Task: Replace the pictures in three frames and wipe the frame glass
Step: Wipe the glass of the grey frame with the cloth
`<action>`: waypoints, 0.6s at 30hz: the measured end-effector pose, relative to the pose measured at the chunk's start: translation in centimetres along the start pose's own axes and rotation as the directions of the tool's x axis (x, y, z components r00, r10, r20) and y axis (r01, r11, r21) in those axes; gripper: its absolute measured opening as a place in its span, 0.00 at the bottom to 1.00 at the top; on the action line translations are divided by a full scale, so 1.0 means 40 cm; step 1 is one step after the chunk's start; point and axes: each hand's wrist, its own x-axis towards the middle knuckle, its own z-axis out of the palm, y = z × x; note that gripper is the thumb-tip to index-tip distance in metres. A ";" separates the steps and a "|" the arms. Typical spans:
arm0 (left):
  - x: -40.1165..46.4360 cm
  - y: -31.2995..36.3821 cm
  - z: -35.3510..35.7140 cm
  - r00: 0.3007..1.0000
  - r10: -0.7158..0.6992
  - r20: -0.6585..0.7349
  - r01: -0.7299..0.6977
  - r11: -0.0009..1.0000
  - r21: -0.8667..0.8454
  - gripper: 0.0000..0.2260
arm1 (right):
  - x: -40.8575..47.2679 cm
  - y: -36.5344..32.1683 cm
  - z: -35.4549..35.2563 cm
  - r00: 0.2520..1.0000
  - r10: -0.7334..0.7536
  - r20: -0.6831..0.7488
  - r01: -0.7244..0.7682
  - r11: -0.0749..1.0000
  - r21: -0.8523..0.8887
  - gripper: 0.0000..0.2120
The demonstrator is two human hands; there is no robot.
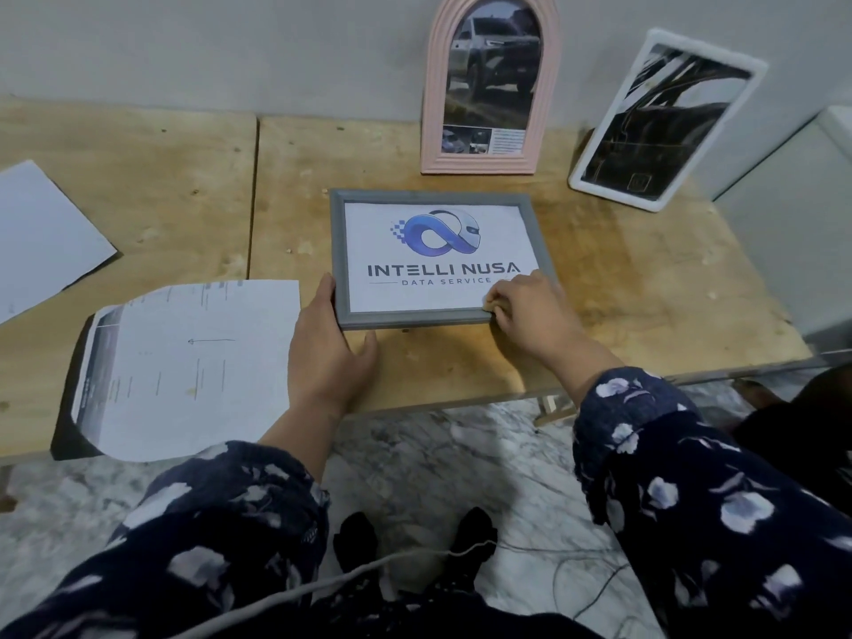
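step: glass likely being wiped on the flat grey rectangular wooden frame (435,258) lying face up on the pale plywood table (645,288) | left hand (329,343): spread, pressed on the frame's near left corner | right hand (530,311): fingers curled, pinching something small, too hidden to name, at the near right corner | advice: frame should be held still; every corner should be rubbed gently
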 end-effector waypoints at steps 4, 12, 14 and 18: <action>-0.002 0.009 0.004 0.997 0.054 -0.050 -0.053 0.998 0.023 0.36 | -0.001 0.007 -0.024 0.999 -0.038 -0.004 0.037 0.993 -0.112 0.09; 0.003 -0.004 0.014 0.996 0.065 -0.062 -0.060 0.996 0.072 0.37 | 0.009 -0.013 -0.044 0.991 -0.130 0.012 0.129 0.956 -0.265 0.12; 0.002 -0.002 0.016 0.995 0.072 -0.063 -0.067 0.995 0.071 0.37 | 0.013 -0.023 -0.050 0.989 -0.144 0.036 0.148 0.945 -0.292 0.12; 0.002 -0.004 0.016 0.994 0.082 -0.074 -0.077 0.995 0.064 0.36 | 0.020 -0.037 -0.059 0.985 -0.149 0.086 0.168 0.940 -0.297 0.11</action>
